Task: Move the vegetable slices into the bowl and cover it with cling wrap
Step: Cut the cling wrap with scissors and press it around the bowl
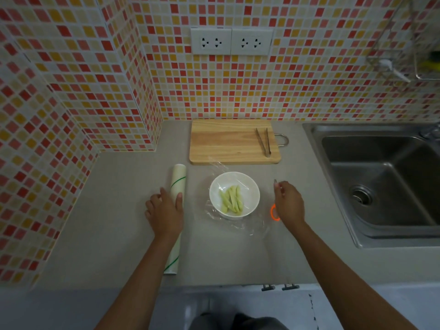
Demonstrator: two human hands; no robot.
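Note:
A white bowl stands on the grey counter and holds several pale green vegetable slices. A loose sheet of cling wrap lies draped over the bowl and spills onto the counter around it. Left of the bowl lies the cling wrap roll, lengthwise toward me. My left hand rests across the roll, thumb on one side and fingers on the other. To the right of the bowl, my right hand holds small scissors with an orange handle, metal tips pointing away from me.
A wooden cutting board with metal tongs lies behind the bowl against the tiled wall. A steel sink fills the right side. A tiled column juts out at the left. The counter's front edge runs just below my forearms.

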